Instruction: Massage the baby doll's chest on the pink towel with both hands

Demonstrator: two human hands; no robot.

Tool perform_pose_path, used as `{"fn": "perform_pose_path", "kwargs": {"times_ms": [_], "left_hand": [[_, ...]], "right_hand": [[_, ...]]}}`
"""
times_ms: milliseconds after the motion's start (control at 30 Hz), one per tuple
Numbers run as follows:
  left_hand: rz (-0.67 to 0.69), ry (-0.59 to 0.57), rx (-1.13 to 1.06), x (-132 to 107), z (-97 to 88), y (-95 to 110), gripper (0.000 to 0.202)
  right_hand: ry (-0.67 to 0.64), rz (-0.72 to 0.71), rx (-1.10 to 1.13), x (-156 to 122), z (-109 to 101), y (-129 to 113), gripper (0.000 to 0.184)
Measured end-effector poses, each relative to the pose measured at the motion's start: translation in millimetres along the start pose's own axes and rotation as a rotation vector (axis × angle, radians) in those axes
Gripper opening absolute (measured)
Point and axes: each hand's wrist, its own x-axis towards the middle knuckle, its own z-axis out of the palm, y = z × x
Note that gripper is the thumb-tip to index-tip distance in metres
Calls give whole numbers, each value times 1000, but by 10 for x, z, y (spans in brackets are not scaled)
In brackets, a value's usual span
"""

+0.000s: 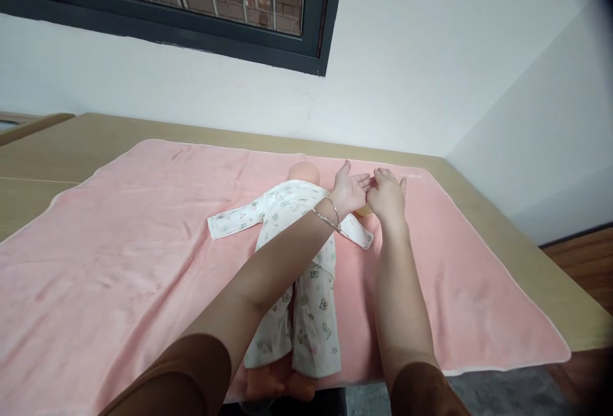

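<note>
Loads of room leftward on the pink blanket [143, 231]; the doll [287, 202] lies on it, feet by the near edge, long axis running headfirst wallward. Left hand [350, 193] is spread; can't tell the grip of the right hand [387, 198].

Doll [303, 174]: smooth rounded head, plain pinkish tan; laid out full length on pink blanket [119, 231], head at far end, feet [302, 388] nearest viewer. Dressed in white outfit [287, 204] with small scattered prints, long sleeves, long trouser legs; middle partly hidden. Sleeves spread outward to both sides, left-of-view one straight, other slanting toward viewer. Trouser legs side by side, slightly apart; brownish feet showing below cuffs. Yellowish item [364, 211] just beside right-of-view sleeve, mostly hidden, shape unclear.
</note>
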Motion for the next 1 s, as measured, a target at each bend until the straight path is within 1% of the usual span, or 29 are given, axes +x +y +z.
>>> {"fn": "perform_pose_path", "kwargs": {"times_ms": [133, 233, 300, 400, 467, 533, 600, 633, 700, 733, 800, 833, 900, 1000], "left_hand": [[7, -8, 12, -51, -37, 17, 75], [5, -21, 41, -183, -119, 32, 74], [-12, -23, 70, -354, -216, 54, 74], [-58, -32, 103, -711, -415, 131, 74], [-78, -19, 109, -959, -544, 212, 73], [-77, 16, 103, -1165, -637, 302, 72], [-55, 35, 88, -1317, -677, 385, 71], [-40, 22, 78, -1376, -677, 420, 71], [-8, -49, 61, -1479, -645, 479, 72], [7, -99, 58, -1527, -620, 502, 73], [42, -179, 64, -1622, -570, 538, 75], [64, -198, 73, -1665, -551, 552, 75], [116, -184, 96, -1724, -530, 573, 75], [176, -106, 118, -1724, -518, 583, 74]], "right_hand": [[-1, 13, -18, -26, 5, -88, 60], [2, 41, -2, -46, 9, -146, 58], [17, 71, 15, -54, 8, -161, 57], [54, 104, 34, -69, 11, -192, 56], [81, 105, 57, -95, 17, -266, 54], [116, 81, 111, -148, 19, -403, 51], [114, -10, 215, -230, 12, -590, 47], [83, -83, 279, -281, 5, -691, 46], [-28, -241, 396, -393, -15, -879, 48], [-64, -292, 432, -450, -26, -960, 51], [-54, -333, 453, -565, -52, -1093, 61], [-29, -344, 446, -625, -67, -1149, 66], [13, -388, 426, -756, -99, -1256, 74], [15, -529, 426, -978, -140, -1424, 81]]}}
